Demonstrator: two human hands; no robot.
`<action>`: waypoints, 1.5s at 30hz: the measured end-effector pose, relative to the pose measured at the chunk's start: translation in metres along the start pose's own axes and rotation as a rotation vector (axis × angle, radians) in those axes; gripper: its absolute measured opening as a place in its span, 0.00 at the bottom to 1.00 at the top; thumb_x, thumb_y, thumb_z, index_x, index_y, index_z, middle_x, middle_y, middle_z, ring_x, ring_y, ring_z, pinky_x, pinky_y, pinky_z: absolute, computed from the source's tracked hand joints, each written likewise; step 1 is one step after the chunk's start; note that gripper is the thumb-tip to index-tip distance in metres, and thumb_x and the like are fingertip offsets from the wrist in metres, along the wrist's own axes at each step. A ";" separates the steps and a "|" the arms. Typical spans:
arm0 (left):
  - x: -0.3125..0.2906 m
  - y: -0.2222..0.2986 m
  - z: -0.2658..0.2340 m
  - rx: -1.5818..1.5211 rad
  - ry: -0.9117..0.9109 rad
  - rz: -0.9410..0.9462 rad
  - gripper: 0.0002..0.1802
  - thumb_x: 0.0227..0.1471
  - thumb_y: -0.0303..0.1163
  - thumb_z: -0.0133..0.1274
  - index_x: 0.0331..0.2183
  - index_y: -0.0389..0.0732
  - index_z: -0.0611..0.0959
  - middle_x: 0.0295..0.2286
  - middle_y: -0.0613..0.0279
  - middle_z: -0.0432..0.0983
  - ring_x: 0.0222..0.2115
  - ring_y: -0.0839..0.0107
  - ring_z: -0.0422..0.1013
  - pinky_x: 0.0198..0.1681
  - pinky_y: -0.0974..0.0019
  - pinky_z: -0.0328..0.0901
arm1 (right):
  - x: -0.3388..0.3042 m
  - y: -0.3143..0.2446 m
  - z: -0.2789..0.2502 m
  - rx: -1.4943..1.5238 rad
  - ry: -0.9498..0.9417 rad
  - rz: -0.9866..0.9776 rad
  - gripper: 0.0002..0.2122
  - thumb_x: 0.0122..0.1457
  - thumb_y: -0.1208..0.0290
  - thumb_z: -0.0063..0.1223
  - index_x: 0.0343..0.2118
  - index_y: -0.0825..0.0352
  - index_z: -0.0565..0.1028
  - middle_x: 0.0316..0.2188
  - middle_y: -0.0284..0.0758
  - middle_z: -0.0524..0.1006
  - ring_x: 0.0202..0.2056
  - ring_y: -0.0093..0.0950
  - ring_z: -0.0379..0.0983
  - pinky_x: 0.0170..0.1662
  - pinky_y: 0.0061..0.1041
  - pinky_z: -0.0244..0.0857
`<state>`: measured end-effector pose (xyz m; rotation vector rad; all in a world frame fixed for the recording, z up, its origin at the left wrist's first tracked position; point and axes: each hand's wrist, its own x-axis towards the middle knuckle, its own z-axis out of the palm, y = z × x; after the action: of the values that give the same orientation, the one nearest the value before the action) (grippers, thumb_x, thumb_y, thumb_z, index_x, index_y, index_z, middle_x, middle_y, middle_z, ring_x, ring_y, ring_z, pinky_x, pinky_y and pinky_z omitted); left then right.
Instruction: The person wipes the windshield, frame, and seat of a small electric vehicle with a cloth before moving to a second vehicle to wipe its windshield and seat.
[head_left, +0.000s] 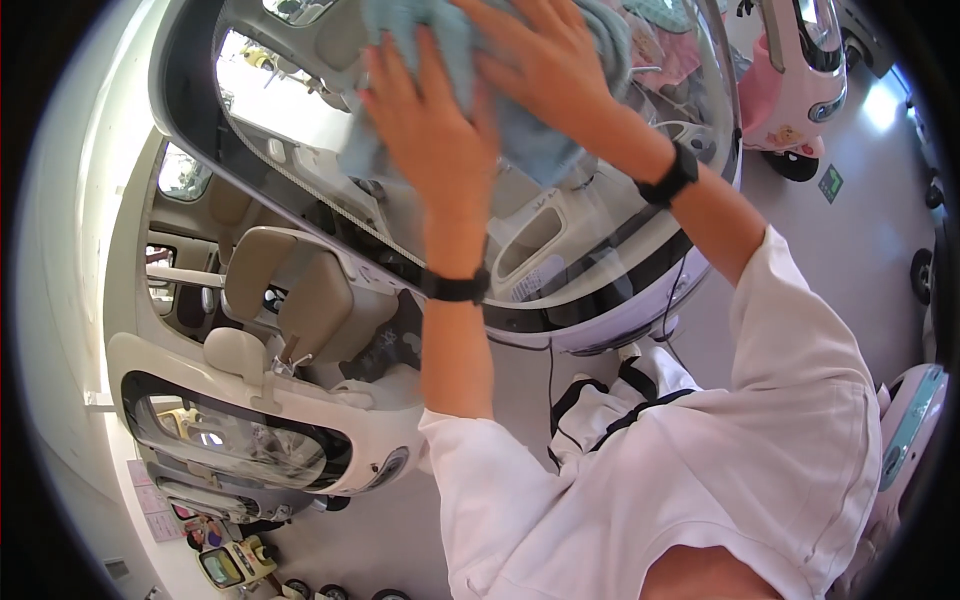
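Note:
A light blue cloth (541,152) lies bunched against the clear curved windshield (400,213) of a small white ride-on vehicle. Spread over the cloth's left part are the fingers of my left hand (437,145), open and stretched away from me. My right hand (548,68) also lies open on the cloth, to the right and a little farther off, its fingers reaching left. Both hands and the cloth are slightly blurred. The top of the cloth and some of my right fingertips run out of the picture. Black bands circle both my wrists.
To the left, the vehicle cabin holds a beige seat (318,300). Below it stands another white vehicle (330,440) with a dark-rimmed window. A pink vehicle (800,100) stands at the upper right on the grey floor (790,220). A black cable (551,385) hangs near my legs.

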<state>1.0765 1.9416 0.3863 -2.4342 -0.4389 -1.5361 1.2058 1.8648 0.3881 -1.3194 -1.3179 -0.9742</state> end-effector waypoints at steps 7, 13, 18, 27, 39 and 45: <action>-0.154 0.026 -0.019 -0.067 -0.277 -0.087 0.36 0.50 0.44 0.53 0.59 0.40 0.67 0.60 0.38 0.53 0.61 0.40 0.50 0.60 0.36 0.45 | -0.122 -0.038 -0.030 0.043 -0.143 0.027 0.28 0.39 0.68 0.62 0.50 0.56 0.75 0.54 0.35 0.70 0.51 0.39 0.67 0.54 0.42 0.59; -0.094 -0.008 -0.030 0.003 -0.214 -0.096 0.36 0.52 0.39 0.53 0.59 0.37 0.64 0.60 0.39 0.52 0.62 0.40 0.48 0.61 0.37 0.44 | -0.059 -0.036 0.005 0.059 -0.125 -0.087 0.31 0.38 0.66 0.65 0.52 0.52 0.74 0.53 0.30 0.70 0.50 0.34 0.66 0.52 0.40 0.60; -0.032 -0.001 -0.011 0.016 -0.121 -0.024 0.37 0.50 0.32 0.55 0.60 0.39 0.63 0.61 0.43 0.52 0.62 0.42 0.48 0.62 0.37 0.44 | -0.021 -0.004 0.009 0.062 0.063 -0.077 0.28 0.44 0.69 0.63 0.53 0.51 0.73 0.52 0.29 0.70 0.50 0.34 0.66 0.51 0.36 0.61; -0.168 0.045 -0.003 -0.100 -0.290 -0.148 0.34 0.53 0.47 0.50 0.56 0.39 0.70 0.59 0.38 0.55 0.60 0.37 0.52 0.60 0.32 0.41 | -0.152 -0.023 -0.042 0.088 -0.172 0.058 0.29 0.40 0.66 0.63 0.52 0.53 0.74 0.56 0.35 0.68 0.53 0.39 0.65 0.55 0.43 0.58; -0.153 0.028 -0.017 -0.097 -0.297 -0.123 0.33 0.52 0.35 0.50 0.59 0.39 0.65 0.59 0.38 0.54 0.60 0.35 0.50 0.59 0.30 0.43 | -0.136 -0.024 -0.028 0.130 -0.176 -0.033 0.30 0.39 0.66 0.63 0.52 0.53 0.74 0.56 0.35 0.67 0.54 0.37 0.65 0.57 0.43 0.57; -0.131 0.037 -0.006 -0.079 -0.197 -0.191 0.34 0.55 0.44 0.49 0.59 0.39 0.65 0.60 0.39 0.52 0.61 0.36 0.49 0.59 0.30 0.39 | -0.111 -0.016 -0.023 0.123 -0.083 -0.013 0.28 0.39 0.64 0.64 0.50 0.53 0.75 0.54 0.35 0.70 0.52 0.37 0.67 0.56 0.39 0.59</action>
<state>1.0324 1.8886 0.2690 -2.6859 -0.6769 -1.4126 1.1828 1.8192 0.2859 -1.2702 -1.4285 -0.8411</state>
